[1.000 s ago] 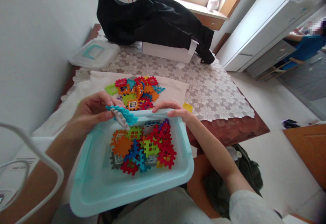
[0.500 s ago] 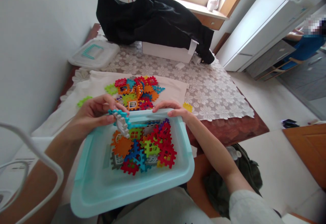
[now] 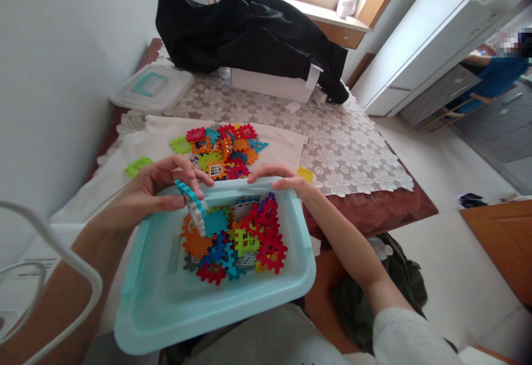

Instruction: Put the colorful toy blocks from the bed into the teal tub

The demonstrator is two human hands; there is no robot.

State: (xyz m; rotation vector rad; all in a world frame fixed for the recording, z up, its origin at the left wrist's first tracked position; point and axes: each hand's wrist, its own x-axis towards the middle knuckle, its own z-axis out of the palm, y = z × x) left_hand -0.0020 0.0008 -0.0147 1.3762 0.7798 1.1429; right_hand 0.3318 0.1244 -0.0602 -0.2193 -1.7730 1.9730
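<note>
Turquoise-and-white toothed pieces (image 3: 193, 209), pinched in the left hand (image 3: 166, 183) above the bin (image 3: 174, 304) near its far-left corner, look light, stiff; I'd grip edges. Fingertip contact's unclear to me. The right hand (image 3: 286, 179) clasps the far rim.

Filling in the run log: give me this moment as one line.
left hand: holds teal piece, white piece over tub | right hand: on tub's far rim | inside tub: multicolored pieces
</note>
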